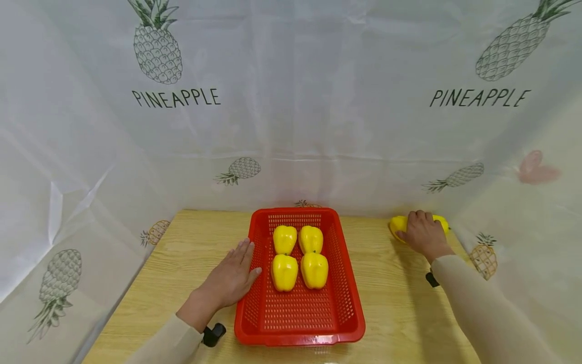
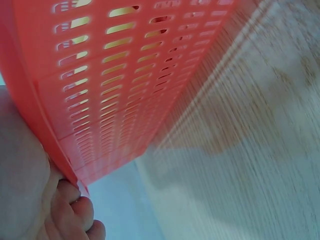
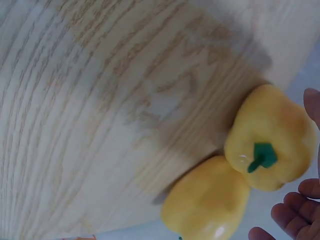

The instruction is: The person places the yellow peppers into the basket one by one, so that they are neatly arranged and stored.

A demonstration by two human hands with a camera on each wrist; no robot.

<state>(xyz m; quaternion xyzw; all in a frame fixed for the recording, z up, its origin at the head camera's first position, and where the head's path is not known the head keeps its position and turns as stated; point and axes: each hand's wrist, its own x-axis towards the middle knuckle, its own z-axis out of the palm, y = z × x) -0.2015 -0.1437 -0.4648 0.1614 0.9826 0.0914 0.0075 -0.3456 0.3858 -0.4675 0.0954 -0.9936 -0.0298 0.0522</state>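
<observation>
Basket (image 1: 300,339): my left fingers (image 1: 241,252) rest loose on it, likely steadying.
Peppers (image 3: 272,127): my right fingers (image 1: 419,216) frame one; gripped, I can't tell.

Head: from above, facing forward-down, wide on table (image 1: 154,283). Left wrist: close, along red basket (image 2: 120,75) outer wall. Right wrist: close, down on peppers (image 3: 272,127). Head shares both.
</observation>
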